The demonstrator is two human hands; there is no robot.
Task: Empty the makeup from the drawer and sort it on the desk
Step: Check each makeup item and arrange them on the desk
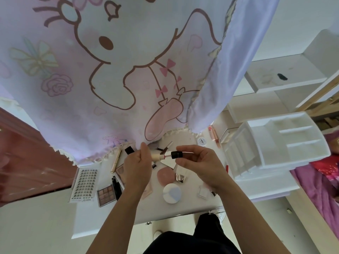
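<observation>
Lash card (84, 184) at the far left of the desk (128, 213), lying flat. An eyeshadow palette (107, 193) sits just beside it, and a gold tube (116, 160) lies further back near the hem of the cartoon curtain (91, 70).

Left hand (137, 169) next: fingers curled round a small cream bottle (156, 156), held above the desk. A thin pink wand stem (167, 156) runs from its neck to a black cap (177, 154), which the right hand (200, 167) pinches between thumb and fingertips. Cap and bottle are apart with the wand partly out. We cannot tell whether it is being opened or closed.

Below the hands, a pink compact (166, 176) and a round white puff (172, 193) lie close together. Further right are a white jar (201, 140) and pink lip tubes (213, 134), then the white organiser (275, 142) at the desk's right end. We cannot see into its drawer.

Step, as we judge it: sorting, well under way, with much makeup already spread on the desk and this one piece being checked. The next move calls for seating the cap straight on the neck. The bottle then goes down with the tube-shaped pieces, likely by the lip tubes, without knocking the compact beneath.
</observation>
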